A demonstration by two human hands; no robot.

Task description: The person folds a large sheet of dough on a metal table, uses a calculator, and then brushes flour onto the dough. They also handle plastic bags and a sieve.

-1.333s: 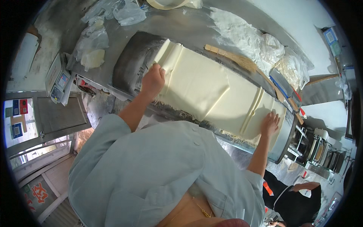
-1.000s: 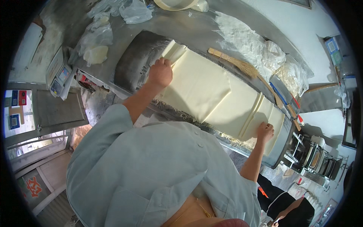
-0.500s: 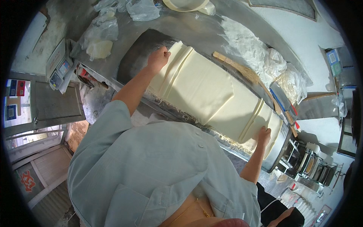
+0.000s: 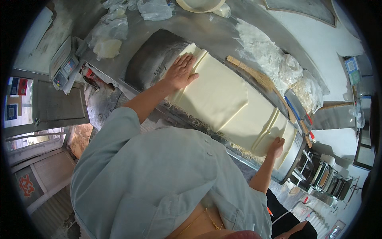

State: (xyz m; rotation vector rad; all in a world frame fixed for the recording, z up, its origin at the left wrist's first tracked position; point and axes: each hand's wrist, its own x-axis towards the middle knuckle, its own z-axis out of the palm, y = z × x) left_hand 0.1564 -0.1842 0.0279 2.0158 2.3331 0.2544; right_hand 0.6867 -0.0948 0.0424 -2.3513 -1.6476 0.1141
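At two o'clock, can see a white wall [image 4: 314, 42]; at nine, a grey door panel [image 4: 61, 101] beside a bright pane [image 4: 26, 109]; at twelve, a metal table [image 4: 186, 24].

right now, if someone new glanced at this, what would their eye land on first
The long pale sheet of dough slanting across the middle stands out first, with the left hand spread on its left end and the right hand on it near the right end. Along its far side lies a straw brush, and beyond that white powder covers part of the grey table.
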